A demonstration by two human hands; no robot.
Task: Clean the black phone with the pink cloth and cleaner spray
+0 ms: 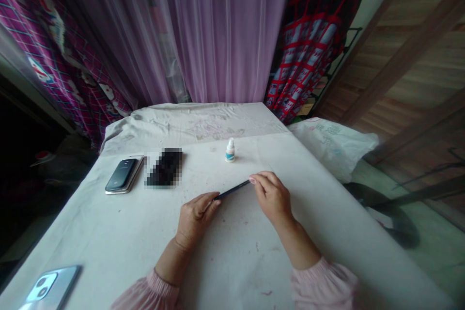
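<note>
Clock mid = the 1 thin dark bar (pixel 232 188), over the 1 white tablecloth (pixel 236 252), b/w the 2 hands. Can't tell if it's a pen or a flat thing seen edge-on, or if it touches the cloth. It slants up to abt 2 o'clk. L hand (pixel 194 215) is at 8 o'clk, fingers & thumb closed on 1 end. R hand (pixel 274 196) is at 3 o'clk, fingertips pinching the other end. 2 pink sleeves (pixel 323 281) w/ gathered cuffs.

Phones: 2 for sure. 1 dark phone (pixel 120 174) at 9 o'clk lies on 1 pale flat thing (pixel 136 172); can't tell what that is. 1 silver-blue phone (pixel 60 295) at 8 o'clk, well apart from the hands, back side up. 1 dark thing (pixel 167 167) b/w 9 & 10 o'clk is all blurry squares, so can't tell what.

Containers: 1 little white dropper bottle (pixel 230 151) w/ blue label, standing up at 12 o'clk. Can't see what's in it. 1 white plastic bag (pixel 334 143) w/ faint print, b/w 2 & 3 o'clk, by the tablecloth's R edge; can't see in it either.

Farther back: 1 purple curtain (pixel 232 34) at 12 o'clk, 1 red-&-black cloth (pixel 308 53) at 1 o'clk, 1 magenta checked cloth (pixel 78 53) at 10 o'clk.
</note>
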